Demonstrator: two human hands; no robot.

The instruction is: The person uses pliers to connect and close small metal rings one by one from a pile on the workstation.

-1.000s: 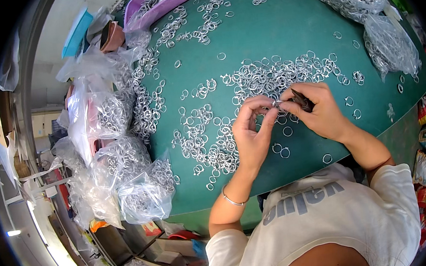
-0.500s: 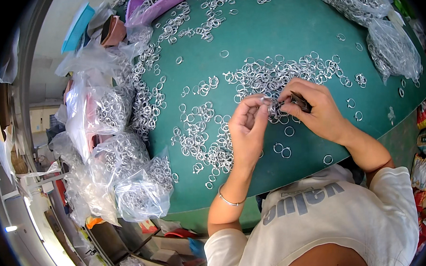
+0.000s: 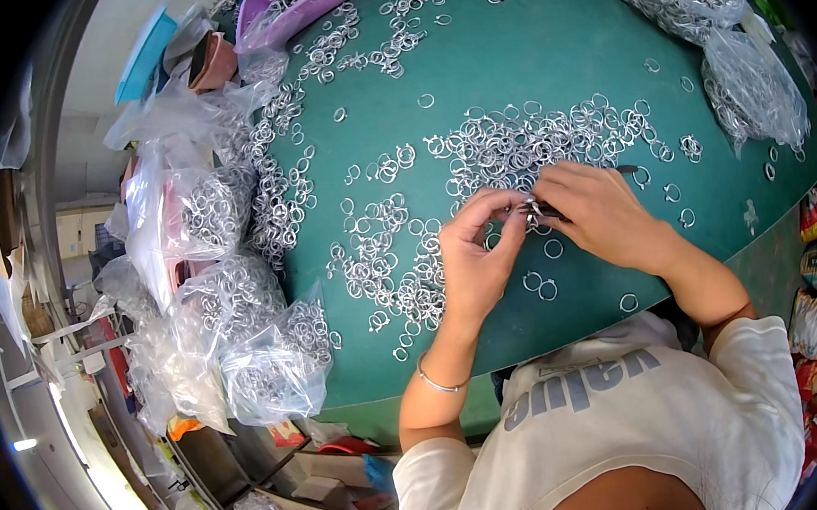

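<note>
My left hand [image 3: 479, 250] is closed in a pinch on a small silver ring [image 3: 529, 206], held just above the green table. My right hand [image 3: 605, 215] grips a slim dark tool [image 3: 549, 210] that looks like tweezers. Its tip meets the ring at my left fingertips, and its other end pokes out beyond my knuckles. Much of the tool is hidden by my fingers. A large heap of silver rings [image 3: 524, 143] lies just beyond both hands. Left of my left hand spreads another loose group of rings [image 3: 380, 257].
Clear plastic bags full of rings [image 3: 275, 373] line the table's left side. More filled bags [image 3: 757, 88] lie at the far right. A purple tray [image 3: 301, 11] holds rings at the back left. Several single rings [image 3: 629, 302] are scattered over the green table [image 3: 382, 143].
My right hand has turned over so its back faces up, and the tool's tip has come to the ring at my left fingertips. My left hand has barely moved.
</note>
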